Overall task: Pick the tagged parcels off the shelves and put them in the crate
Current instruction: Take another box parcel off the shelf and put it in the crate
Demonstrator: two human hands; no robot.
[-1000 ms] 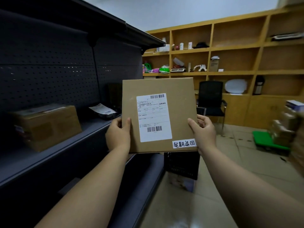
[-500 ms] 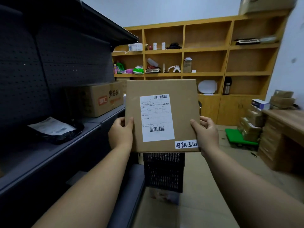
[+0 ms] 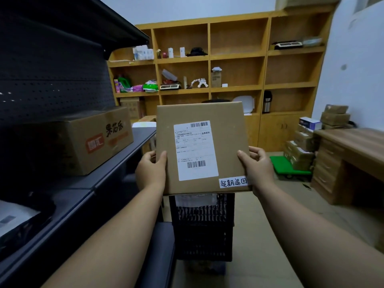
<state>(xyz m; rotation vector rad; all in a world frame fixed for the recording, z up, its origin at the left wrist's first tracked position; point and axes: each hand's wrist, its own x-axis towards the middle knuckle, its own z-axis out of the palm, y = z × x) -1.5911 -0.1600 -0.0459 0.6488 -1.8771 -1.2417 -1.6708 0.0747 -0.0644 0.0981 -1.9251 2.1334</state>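
We've got the parcel [image 3: 202, 148] held upright out in front, left hand [image 3: 150, 171] and right hand [image 3: 258, 168] each clamped on a side edge, thumbs on the label face. The tag [image 3: 233, 181] sits at its lower right corner. The crate [image 3: 202, 227] is on the floor right below, so we'd tip it flat and lower it in without dropping it.

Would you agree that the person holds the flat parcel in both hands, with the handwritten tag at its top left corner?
Not quite: in the head view the handwritten tag sits at the bottom right corner of the flat parcel, held by the left hand and right hand.
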